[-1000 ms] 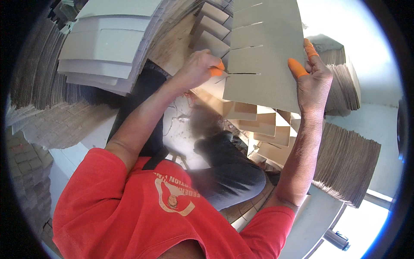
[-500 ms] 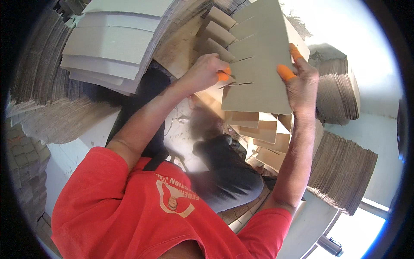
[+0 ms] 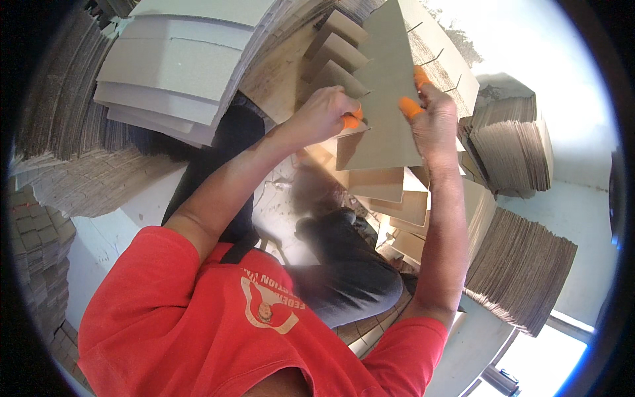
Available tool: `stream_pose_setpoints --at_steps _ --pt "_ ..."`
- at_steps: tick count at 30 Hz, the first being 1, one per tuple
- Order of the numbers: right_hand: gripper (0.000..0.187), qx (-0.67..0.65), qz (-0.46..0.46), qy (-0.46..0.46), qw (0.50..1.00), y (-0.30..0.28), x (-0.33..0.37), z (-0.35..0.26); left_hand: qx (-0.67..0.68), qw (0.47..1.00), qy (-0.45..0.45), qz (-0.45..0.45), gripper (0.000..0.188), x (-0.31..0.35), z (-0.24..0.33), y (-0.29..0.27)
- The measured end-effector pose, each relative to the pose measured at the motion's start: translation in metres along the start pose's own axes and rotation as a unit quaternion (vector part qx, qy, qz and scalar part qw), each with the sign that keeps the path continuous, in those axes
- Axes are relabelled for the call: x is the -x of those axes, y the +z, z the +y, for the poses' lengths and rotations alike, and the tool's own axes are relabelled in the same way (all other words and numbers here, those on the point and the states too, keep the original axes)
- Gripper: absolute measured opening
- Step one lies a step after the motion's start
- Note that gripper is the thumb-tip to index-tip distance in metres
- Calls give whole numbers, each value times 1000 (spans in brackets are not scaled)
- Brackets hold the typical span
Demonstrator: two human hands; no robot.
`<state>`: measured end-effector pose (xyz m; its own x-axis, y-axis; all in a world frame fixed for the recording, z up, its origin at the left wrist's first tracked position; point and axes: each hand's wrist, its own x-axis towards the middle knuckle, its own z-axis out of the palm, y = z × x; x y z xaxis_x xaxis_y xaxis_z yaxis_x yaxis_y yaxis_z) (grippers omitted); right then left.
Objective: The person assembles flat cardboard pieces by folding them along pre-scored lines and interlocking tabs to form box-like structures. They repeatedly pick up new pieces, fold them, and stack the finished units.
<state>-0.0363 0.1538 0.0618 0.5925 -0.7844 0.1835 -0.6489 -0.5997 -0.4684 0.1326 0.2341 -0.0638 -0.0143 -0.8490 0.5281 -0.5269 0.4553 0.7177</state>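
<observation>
A long cardboard sheet (image 3: 380,119) stands tilted in front of me. My right hand (image 3: 433,122) grips its right edge between the thumb and fingers, orange covers on their tips. At the sheet's left edge my left hand (image 3: 325,116), also with orange fingertip covers, pinches a small cardboard divider strip (image 3: 354,132) where it meets a slot. Further strips (image 3: 338,76) sit in the far slots and stick out to the left. Behind the sheet, another cardboard sheet (image 3: 446,56) with dark slots shows at the right. The left fingertips are partly hidden.
Slotted-together cardboard partitions (image 3: 397,208) lie below the sheet. A tall stack of cardboard sheets (image 3: 175,66) stands at the left. More stacks of cardboard (image 3: 522,264) and cut pieces (image 3: 516,142) are on the right. My dark-trousered leg (image 3: 350,278) is below.
My right hand has moved left with the sheet's right edge, turning the sheet steeper. The slotted sheet behind it now shows more. My left hand has shifted slightly right.
</observation>
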Motion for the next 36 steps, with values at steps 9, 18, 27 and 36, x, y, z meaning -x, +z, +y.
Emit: stream_pose_setpoints --at_steps 9,18,27,36 --pt "13 173 -61 -41 982 43 18 -13 -25 1000 -8 8 16 0 -2 5" --pt "26 190 109 59 974 12 48 40 -153 978 139 -25 55 -8 24 -2" --pt "47 361 326 353 799 -34 191 125 -283 904 81 -310 112 -121 48 33" --pt "58 320 89 591 735 -77 260 169 -227 857 155 -437 133 -208 2 101"
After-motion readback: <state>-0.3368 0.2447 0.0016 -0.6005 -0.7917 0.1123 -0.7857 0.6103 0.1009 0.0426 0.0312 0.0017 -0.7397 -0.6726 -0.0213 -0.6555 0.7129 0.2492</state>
